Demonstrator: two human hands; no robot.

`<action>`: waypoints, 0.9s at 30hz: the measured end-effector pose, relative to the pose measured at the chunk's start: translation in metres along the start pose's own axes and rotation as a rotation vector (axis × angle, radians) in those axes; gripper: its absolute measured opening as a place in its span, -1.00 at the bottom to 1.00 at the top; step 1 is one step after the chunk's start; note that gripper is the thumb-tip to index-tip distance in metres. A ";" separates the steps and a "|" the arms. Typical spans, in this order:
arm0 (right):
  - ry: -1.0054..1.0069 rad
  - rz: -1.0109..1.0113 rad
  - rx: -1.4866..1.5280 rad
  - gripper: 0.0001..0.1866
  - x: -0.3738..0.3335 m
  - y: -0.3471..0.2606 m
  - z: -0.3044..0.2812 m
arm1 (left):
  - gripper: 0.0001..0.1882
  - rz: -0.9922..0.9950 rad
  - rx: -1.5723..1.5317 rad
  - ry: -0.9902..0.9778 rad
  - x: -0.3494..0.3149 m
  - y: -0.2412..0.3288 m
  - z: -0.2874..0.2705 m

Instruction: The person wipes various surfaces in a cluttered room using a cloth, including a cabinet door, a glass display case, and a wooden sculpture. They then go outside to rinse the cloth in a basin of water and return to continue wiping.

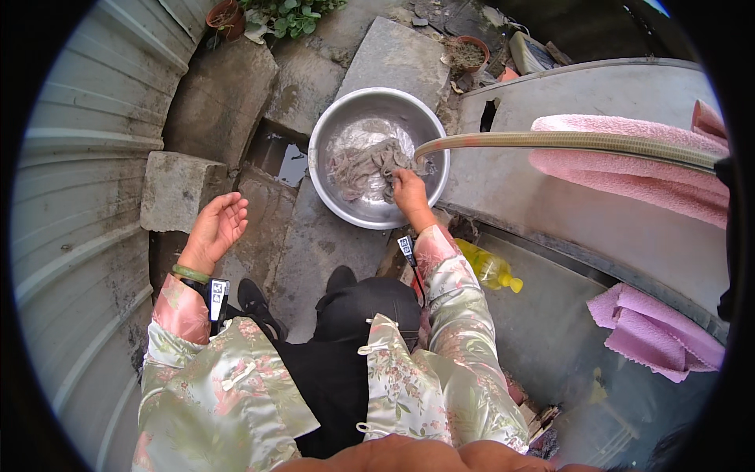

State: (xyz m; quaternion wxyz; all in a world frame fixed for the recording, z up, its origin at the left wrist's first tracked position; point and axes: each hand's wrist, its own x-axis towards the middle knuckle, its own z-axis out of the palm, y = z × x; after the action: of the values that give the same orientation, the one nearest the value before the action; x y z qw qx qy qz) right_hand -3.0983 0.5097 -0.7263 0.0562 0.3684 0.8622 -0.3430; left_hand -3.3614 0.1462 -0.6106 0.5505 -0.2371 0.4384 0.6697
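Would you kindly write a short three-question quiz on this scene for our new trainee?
1. Which hand has its fingers on the grey cloth in the metal basin?
2. True or false: the left hand is gripping the basin's rim.
3. What colour is the bottle beside the right sleeve: (a) blue, (b) yellow or (c) red?

Key:
1. The right hand.
2. False; the left hand is open and apart from the basin.
3. (b).

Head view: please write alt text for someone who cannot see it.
A person's right hand grips a gray cloth in a metal basin, a braided hose reaching over it. The left hand is open and empty, apart from the basin.
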 end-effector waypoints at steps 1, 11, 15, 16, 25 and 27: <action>-0.060 -0.065 0.023 -0.58 0.011 -0.001 0.017 | -0.83 0.018 -0.002 0.005 -0.006 0.000 -0.004; -0.216 -0.004 -0.512 -0.75 0.019 -0.024 0.054 | -0.80 0.091 -0.040 0.119 -0.030 0.005 -0.018; 0.221 0.231 -0.096 -0.52 -0.002 0.000 0.008 | -0.78 0.057 -0.009 0.075 -0.014 0.005 -0.003; 0.262 0.317 0.092 -0.49 -0.003 0.004 -0.009 | -0.79 0.045 -0.001 0.033 -0.010 0.004 0.002; 0.282 0.225 1.128 -0.70 -0.001 0.018 -0.076 | -0.81 -0.001 0.051 -0.075 0.011 -0.006 0.024; 0.289 0.397 0.309 -0.49 0.010 0.031 -0.047 | -0.82 0.003 0.053 -0.043 0.006 -0.004 0.018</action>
State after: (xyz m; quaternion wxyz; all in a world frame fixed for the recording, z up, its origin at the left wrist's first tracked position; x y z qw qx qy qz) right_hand -3.0774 0.5608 -0.7115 -0.0578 0.5793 0.7099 -0.3964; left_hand -3.3565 0.1650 -0.6078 0.5649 -0.2071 0.4444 0.6637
